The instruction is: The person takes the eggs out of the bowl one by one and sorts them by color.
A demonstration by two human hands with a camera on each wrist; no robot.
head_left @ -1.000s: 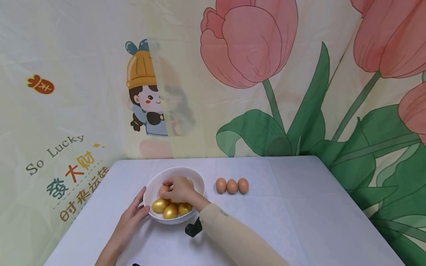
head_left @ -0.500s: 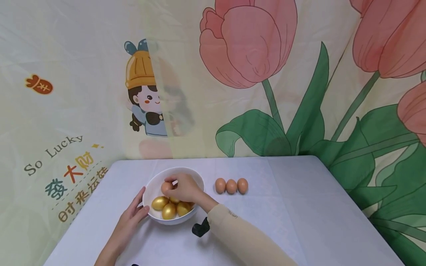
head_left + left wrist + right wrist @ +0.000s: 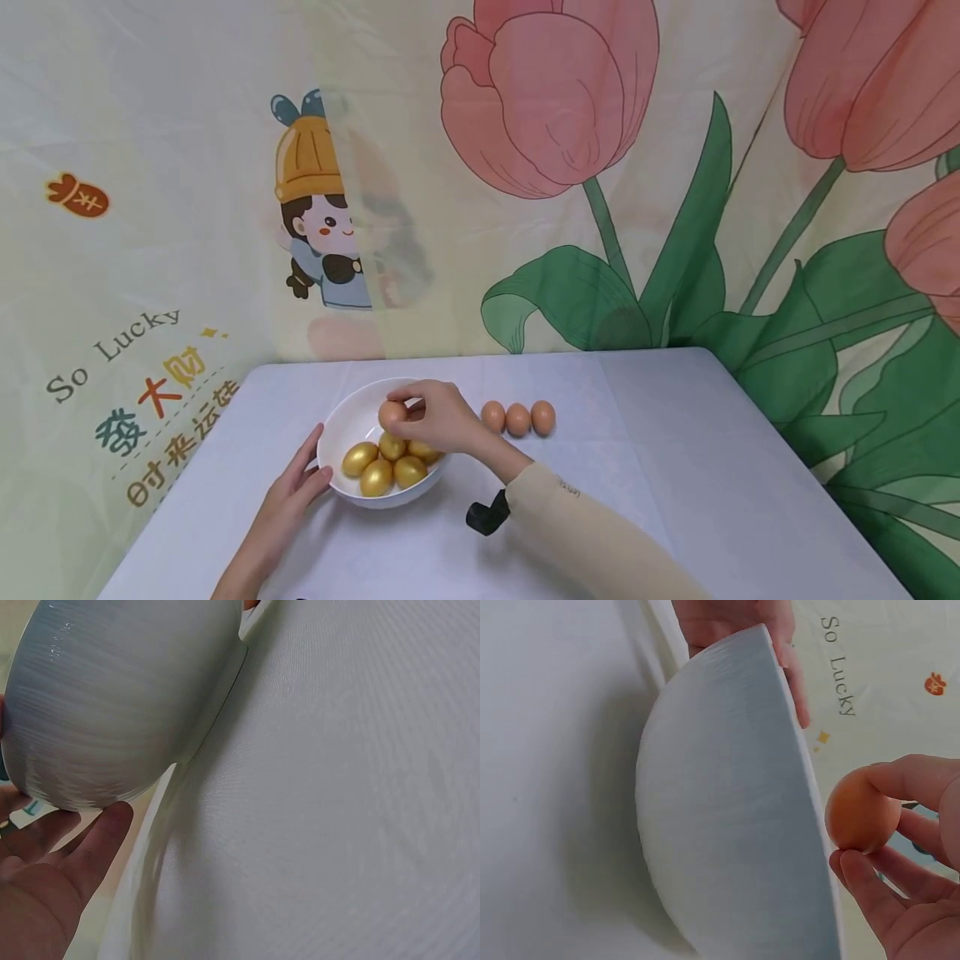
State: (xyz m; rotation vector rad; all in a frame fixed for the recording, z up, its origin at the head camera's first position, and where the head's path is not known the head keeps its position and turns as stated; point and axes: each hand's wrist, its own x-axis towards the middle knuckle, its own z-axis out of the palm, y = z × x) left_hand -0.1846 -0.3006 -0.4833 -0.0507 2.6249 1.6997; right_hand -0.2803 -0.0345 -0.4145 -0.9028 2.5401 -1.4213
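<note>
In the head view my right hand point(image 3: 442, 417) pinches a brown egg point(image 3: 392, 415) between thumb and fingertips, over the white bowl point(image 3: 347, 427). The right wrist view has this egg point(image 3: 861, 811) just past the bowl's rim, apart from it. Several golden eggs point(image 3: 377, 478) lie in the bowl, some partly hidden by my right hand. My left hand point(image 3: 288, 496) rests against the bowl's left side with fingers fairly straight. The left wrist view shows fingertips touching the bowl's curved outer wall point(image 3: 124, 697).
Three brown eggs point(image 3: 517, 420) stand in a row on the white-covered table point(image 3: 615, 467), right of the bowl. A black device point(image 3: 487, 513) hangs by the right wrist. Behind the table is a printed cloth point(image 3: 405, 75) with tulips and a cartoon figure.
My right hand has lifted the brown egg from among the golden eggs and moved it to the right and upward. My left hand stays at the bowl.
</note>
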